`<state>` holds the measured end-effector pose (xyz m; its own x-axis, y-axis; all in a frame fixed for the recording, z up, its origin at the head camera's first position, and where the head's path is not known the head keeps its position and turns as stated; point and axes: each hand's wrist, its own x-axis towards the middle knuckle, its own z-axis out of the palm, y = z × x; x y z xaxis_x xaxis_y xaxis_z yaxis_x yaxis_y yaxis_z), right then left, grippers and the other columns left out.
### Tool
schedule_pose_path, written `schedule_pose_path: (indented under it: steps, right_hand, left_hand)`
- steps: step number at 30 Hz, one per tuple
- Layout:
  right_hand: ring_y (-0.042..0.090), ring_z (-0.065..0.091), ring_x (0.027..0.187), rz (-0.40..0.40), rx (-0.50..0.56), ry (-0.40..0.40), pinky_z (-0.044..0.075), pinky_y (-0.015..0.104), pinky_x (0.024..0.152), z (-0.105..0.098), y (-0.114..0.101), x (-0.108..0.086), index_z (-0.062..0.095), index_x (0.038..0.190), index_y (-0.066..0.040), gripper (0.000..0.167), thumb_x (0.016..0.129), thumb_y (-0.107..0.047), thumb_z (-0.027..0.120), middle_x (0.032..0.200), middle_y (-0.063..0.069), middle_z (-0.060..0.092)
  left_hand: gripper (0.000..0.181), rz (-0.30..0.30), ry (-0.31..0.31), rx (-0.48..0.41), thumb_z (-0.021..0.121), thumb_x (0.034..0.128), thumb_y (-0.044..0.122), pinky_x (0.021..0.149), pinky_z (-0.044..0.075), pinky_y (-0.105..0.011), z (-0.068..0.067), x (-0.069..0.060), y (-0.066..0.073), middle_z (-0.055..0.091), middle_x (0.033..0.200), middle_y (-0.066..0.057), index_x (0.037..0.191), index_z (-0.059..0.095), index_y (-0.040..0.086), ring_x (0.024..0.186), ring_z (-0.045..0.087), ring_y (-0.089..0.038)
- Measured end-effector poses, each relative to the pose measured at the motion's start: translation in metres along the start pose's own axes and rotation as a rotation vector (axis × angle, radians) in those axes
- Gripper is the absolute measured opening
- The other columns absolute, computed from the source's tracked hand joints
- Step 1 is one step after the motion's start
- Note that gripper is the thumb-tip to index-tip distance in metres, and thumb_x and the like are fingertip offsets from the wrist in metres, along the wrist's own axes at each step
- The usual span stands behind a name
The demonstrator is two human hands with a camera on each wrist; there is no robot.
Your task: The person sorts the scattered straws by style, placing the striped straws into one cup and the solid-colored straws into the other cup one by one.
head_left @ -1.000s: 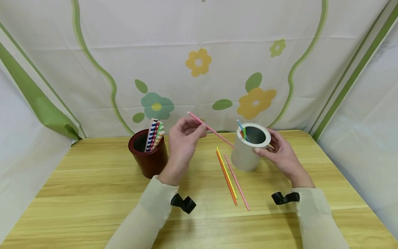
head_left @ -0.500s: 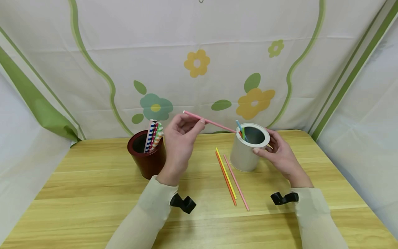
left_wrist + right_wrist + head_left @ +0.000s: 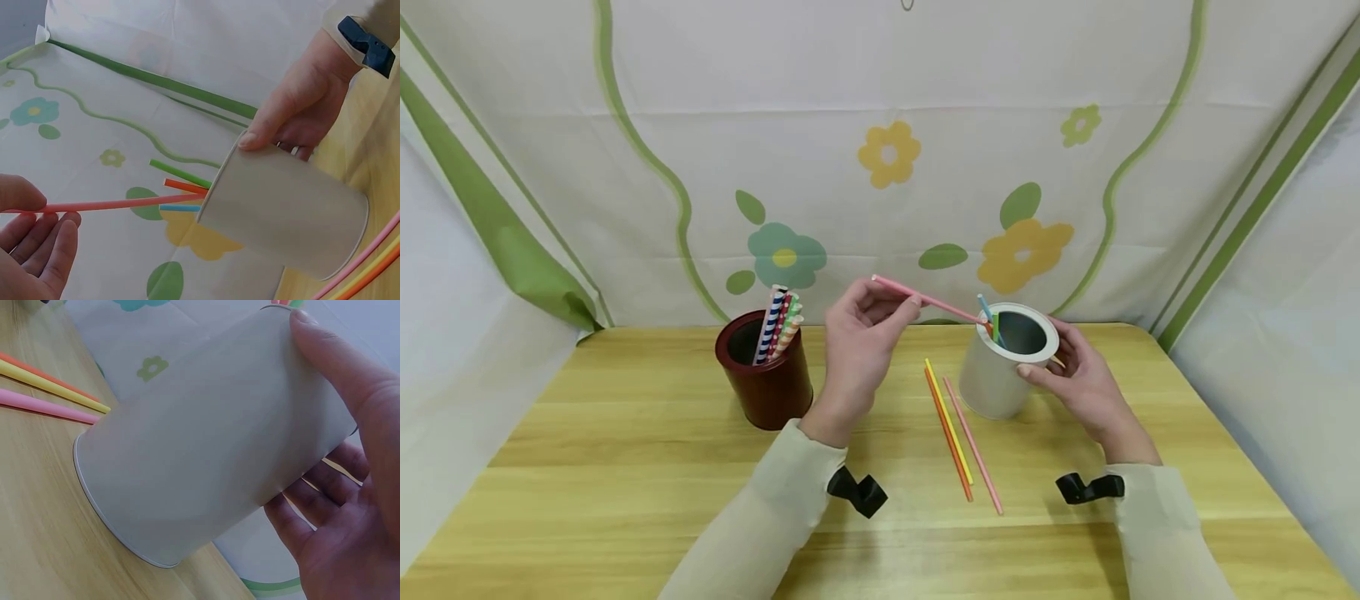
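My left hand [image 3: 863,350] pinches a pink straw [image 3: 936,302] between thumb and fingers. The straw slants down to the right, its far end at the rim of a white can [image 3: 996,382]; in the left wrist view that end lies beside the straws at the can's mouth. Blue [image 3: 181,207], green [image 3: 178,173] and orange [image 3: 186,185] straws stick out of this can. My right hand [image 3: 1086,387] holds the can by its right side, thumb near the rim and fingers behind. In the right wrist view the can's wall [image 3: 206,437] hides most of the straws inside.
A dark red can [image 3: 767,392] with several patterned paper straws [image 3: 782,325] stands on the left. Orange [image 3: 947,433], yellow [image 3: 950,421] and pink [image 3: 973,446] straws lie on the wooden table [image 3: 625,467] before the white can. A flowered cloth [image 3: 820,150] hangs behind.
The far end of the held pink straw has risen from beside the white can's wall to its rim. My right hand keeps its hold on the can.
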<state>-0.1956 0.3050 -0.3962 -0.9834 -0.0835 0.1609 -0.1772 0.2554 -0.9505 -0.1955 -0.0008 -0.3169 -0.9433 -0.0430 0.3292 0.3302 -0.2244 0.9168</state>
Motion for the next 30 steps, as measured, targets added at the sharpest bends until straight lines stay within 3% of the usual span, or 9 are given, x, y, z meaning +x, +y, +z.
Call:
schedule_pose_path:
  steps: [10, 23, 30]
  right_hand:
    - [-0.002, 0.049, 0.136, -0.027, 0.008, 0.009, 0.047, 0.006, 0.105, 0.001, 0.008, 0.001, 0.037, 0.163, -0.008, 0.077, 0.098, -0.005, 0.078, 0.149, -0.009, 0.051]
    - [-0.001, 0.048, 0.138, -0.007, -0.010, 0.017, 0.045, 0.007, 0.105, 0.003, 0.006, 0.001, 0.035, 0.163, -0.009, 0.078, 0.098, -0.007, 0.079, 0.151, -0.007, 0.051]
    - [0.000, 0.048, 0.138, -0.027, -0.009, 0.022, 0.045, 0.006, 0.105, 0.003, 0.008, 0.001, 0.036, 0.163, -0.009, 0.076, 0.099, -0.007, 0.078, 0.153, -0.003, 0.051]
  left_hand:
    - [0.013, -0.045, -0.050, 0.073, 0.079, 0.0960, 0.002, 0.084, 0.062, -0.024, 0.013, 0.000, -0.012, 0.078, 0.105, -0.012, 0.108, 0.073, 0.002, 0.091, 0.073, -0.011]
    - [0.014, -0.090, -0.126, 0.176, 0.077, 0.0974, 0.004, 0.094, 0.063, -0.029, 0.031, 0.007, -0.027, 0.075, 0.110, -0.013, 0.110, 0.072, 0.004, 0.099, 0.072, -0.018]
    - [0.012, -0.074, -0.155, 0.189, 0.078, 0.0971, 0.005, 0.094, 0.063, -0.028, 0.039, 0.012, -0.035, 0.076, 0.109, -0.013, 0.107, 0.072, 0.004, 0.098, 0.072, -0.017]
